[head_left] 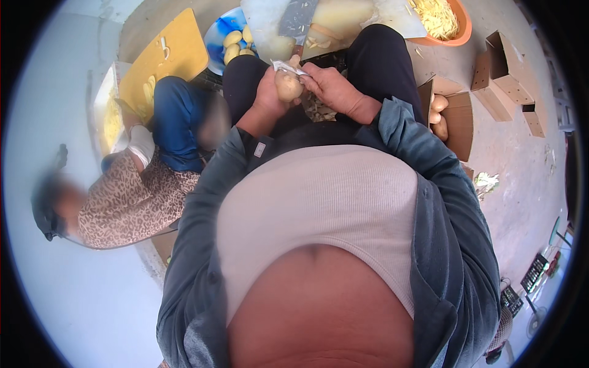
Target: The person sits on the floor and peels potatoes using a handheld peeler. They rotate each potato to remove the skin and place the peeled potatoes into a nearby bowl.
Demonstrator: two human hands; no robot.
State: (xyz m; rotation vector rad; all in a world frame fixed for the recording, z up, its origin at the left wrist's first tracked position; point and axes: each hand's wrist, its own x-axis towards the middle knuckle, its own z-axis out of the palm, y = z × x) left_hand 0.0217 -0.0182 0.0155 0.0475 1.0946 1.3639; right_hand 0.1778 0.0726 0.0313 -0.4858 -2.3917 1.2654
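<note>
My left hand (265, 97) is closed around a potato (289, 87), held up between my knees. In my right hand (336, 89) is a pale peeler (288, 67), whose head lies against the upper part of the potato. My right fingers wrap its handle and hide most of it. Beneath my hands, a heap of potato peelings (319, 110) shows in part between my legs.
A blue-and-white basin (215, 44) with peeled potatoes stands ahead, beside a yellow cutting board (184, 46). An orange basin (467, 27) holds potato strips. At my right is a cardboard box (461, 116) with potatoes. A co-worker (132, 199) sits close at my left.
</note>
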